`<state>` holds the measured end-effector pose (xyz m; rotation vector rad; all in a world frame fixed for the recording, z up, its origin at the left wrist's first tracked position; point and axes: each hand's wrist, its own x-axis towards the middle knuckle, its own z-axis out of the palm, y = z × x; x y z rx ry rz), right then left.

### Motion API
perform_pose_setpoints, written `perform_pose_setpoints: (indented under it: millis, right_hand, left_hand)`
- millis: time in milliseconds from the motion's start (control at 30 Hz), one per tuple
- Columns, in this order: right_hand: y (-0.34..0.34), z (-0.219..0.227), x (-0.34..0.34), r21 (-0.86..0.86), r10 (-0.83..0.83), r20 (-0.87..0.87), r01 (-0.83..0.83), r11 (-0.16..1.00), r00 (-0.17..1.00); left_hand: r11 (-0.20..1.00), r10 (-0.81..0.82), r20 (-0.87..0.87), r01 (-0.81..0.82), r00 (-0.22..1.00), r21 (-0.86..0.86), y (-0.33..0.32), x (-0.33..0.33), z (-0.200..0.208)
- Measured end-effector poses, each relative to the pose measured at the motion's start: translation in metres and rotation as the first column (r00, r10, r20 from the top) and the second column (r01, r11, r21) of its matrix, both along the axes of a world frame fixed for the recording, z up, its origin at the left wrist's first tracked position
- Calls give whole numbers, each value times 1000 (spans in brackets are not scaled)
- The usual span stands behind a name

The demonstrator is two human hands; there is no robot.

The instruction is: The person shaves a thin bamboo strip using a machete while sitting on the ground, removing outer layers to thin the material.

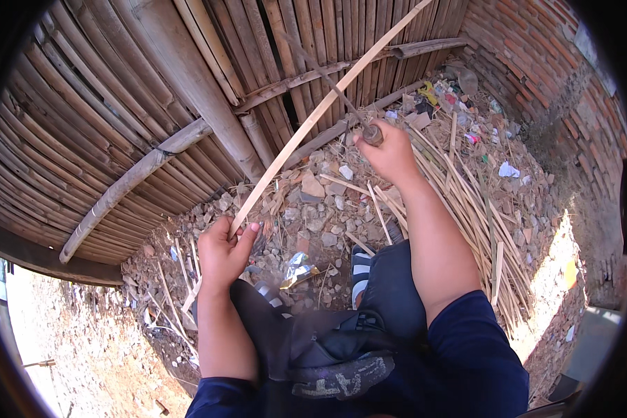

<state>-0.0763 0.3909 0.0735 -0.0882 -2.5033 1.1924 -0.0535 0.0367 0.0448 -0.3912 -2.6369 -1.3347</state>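
observed: left hand [224, 252], fingers clamped on a long, flat, pale wooden strip [296, 143]; right hand [391, 155], fingers clamped on a brown-handled, dark-bladed knife [346, 100].

The pale strip [327, 103] looks like smooth, matt split bamboo or wood, while the blade [320, 67] is dull dark metal with a worn, wood-like handle [373, 134]. Weathered matt bamboo forms the slatted wall [56, 167], beside rough brickwork [536, 63]. Among gritty stones [313, 184], a wrapper [299, 270] shines like foil; the sleeve [477, 341] is matt cloth.
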Motion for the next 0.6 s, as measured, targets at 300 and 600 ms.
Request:
perform_pose_setpoints:
  millis: [300, 600]
  right_hand:
    - [-29, -4, 13, 417, 146, -54, -111, 902, 988]
    - [14, -15, -4, -52, -176, -13, 175, 983, 984]
  left_hand:
    - [989, -59, 57, 66, 997, -136, 8, 2, -3]
    - [967, -254, 464, 211, 849, 142, -10, -4, 13]
